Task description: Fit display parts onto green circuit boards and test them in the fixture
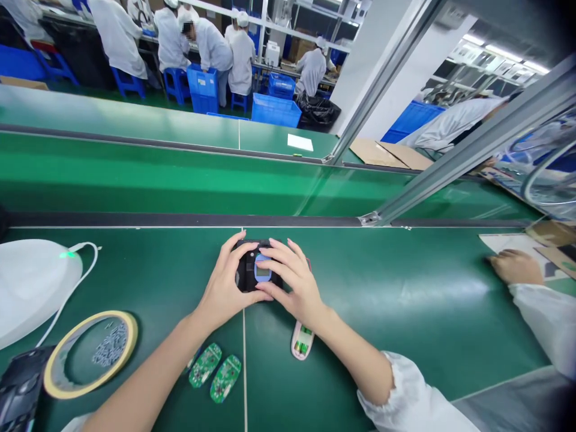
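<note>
Head view: both hands at work on a blue device (262, 277), seated in a black block on the green tabletop (382, 324)!
The left hand (222, 287) spans the block (243, 277), thumb and fingers gripping its edges; the right hand (299, 287) pinches around the device, circuit boards (225, 378) and a battery-loaded casing (302, 343) lying nearer the wearer.

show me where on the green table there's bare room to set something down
The widest free patch lies between the right hand and the co-worker's hand; a smaller one, between the tape roll and left hand. It's crowded inside the roll, where screws lie, and around the circuit boards.
</note>
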